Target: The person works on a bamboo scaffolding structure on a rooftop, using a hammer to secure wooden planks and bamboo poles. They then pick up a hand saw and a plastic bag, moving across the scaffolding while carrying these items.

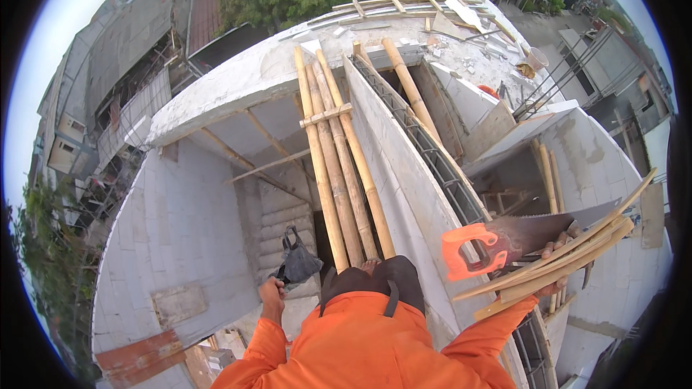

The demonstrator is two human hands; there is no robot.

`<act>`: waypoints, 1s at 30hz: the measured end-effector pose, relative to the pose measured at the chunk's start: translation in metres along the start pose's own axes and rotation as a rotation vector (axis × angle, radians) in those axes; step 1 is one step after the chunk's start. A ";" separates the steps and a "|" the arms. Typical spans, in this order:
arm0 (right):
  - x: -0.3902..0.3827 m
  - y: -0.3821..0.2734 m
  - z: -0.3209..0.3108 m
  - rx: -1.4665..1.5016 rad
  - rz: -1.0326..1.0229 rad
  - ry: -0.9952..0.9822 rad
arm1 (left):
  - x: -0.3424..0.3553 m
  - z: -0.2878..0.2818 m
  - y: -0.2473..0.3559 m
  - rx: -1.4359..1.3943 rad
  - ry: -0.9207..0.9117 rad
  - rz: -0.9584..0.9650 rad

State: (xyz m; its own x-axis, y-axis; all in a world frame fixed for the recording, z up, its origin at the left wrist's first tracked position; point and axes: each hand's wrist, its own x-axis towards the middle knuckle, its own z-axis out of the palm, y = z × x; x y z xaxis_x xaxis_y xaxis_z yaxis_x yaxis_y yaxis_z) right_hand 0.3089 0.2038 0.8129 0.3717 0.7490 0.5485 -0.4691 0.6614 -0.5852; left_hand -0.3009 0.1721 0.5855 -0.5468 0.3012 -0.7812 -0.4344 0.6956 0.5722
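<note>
My left hand (272,295) is closed at the lower edge of a black bag (297,265), whose loop handles stand up. The bag hangs beside my left leg, above the stairwell. Over on the right, my right hand (559,274) is wrapped round a handsaw and several thin wooden strips. The handsaw (472,251) has an orange handle and a dark, broad blade pointing away to the right. Beneath it, the pale wooden strips (569,263) lie bundled together, partly hiding my fingers. A dark tool end sticks out below the bundle; its kind is hidden.
Several bamboo poles (335,166), tied by a crosspiece, run ahead from my bare feet across a deep opening with steps (285,216). A wall channel with steel rebar (425,144) runs alongside. Rubble and wood scraps cover the white slab (461,47) ahead. Upright rods (555,90) stand right.
</note>
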 end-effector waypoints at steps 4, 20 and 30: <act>0.009 0.013 0.004 0.014 -0.045 0.010 | 0.005 -0.005 0.009 -0.051 0.022 0.013; 0.090 0.122 0.018 0.021 -0.277 -0.021 | 0.063 0.054 0.098 -0.045 0.048 -0.038; 0.151 0.166 -0.003 0.005 -0.167 -0.091 | 0.109 0.113 0.174 -0.143 0.052 -0.011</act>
State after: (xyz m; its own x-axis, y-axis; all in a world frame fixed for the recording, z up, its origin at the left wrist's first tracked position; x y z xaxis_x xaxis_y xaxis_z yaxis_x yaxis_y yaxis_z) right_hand 0.2897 0.4266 0.7971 0.3705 0.6219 0.6899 -0.4108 0.7759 -0.4788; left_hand -0.3551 0.4000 0.5719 -0.5760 0.2578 -0.7757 -0.5357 0.5977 0.5965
